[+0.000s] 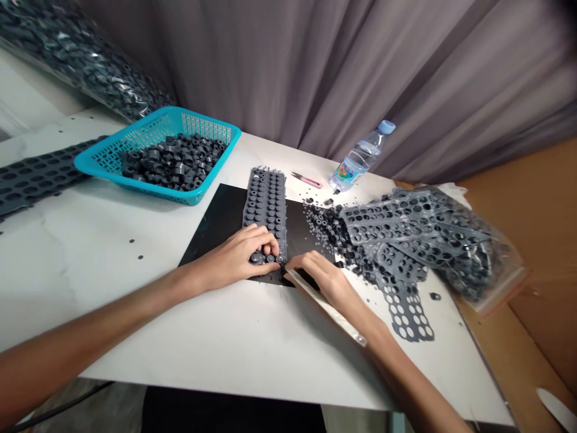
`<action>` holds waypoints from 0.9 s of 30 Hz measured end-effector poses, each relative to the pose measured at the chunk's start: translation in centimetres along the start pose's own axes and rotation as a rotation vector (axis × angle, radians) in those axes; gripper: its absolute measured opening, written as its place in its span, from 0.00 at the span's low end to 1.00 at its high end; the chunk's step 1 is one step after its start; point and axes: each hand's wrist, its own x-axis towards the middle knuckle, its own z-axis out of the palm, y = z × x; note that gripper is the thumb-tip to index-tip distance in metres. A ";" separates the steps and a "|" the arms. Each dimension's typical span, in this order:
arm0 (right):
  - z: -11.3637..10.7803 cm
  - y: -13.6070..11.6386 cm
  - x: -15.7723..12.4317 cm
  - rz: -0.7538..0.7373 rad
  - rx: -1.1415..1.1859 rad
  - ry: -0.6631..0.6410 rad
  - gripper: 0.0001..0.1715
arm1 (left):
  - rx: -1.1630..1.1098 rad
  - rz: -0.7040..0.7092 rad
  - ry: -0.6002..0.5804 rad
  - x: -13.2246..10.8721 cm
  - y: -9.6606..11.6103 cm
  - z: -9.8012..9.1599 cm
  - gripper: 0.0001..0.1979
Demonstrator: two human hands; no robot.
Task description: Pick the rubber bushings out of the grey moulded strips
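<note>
A grey moulded rubber sheet (265,201) with rows of round raised plugs lies lengthwise on a black mat (216,225). My left hand (241,252) is over its near end, fingers curled and thumb along the near edge, gripping the sheet. Close beside it, my right hand (322,276) is closed around a long, flat, pale tool (331,313) with a rounded end. The tool slants back along my right forearm. Its tip is at the sheet's near right corner, by small dark bits between my hands; the exact contact is hidden.
A blue basket (193,197) holds black rubber rings. Pink-handled thread snips (307,180) and a water bottle (358,157) stand behind the mat. Loose rings, punched sheets (410,313) and a plastic bag (500,273) crowd the right. Another perforated sheet (40,171) lies left.
</note>
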 end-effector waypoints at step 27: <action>1.9 -0.1 0.7 0.350 -0.449 0.334 0.16 | -0.005 -0.025 -0.023 -0.1 -0.1 0.2 0.10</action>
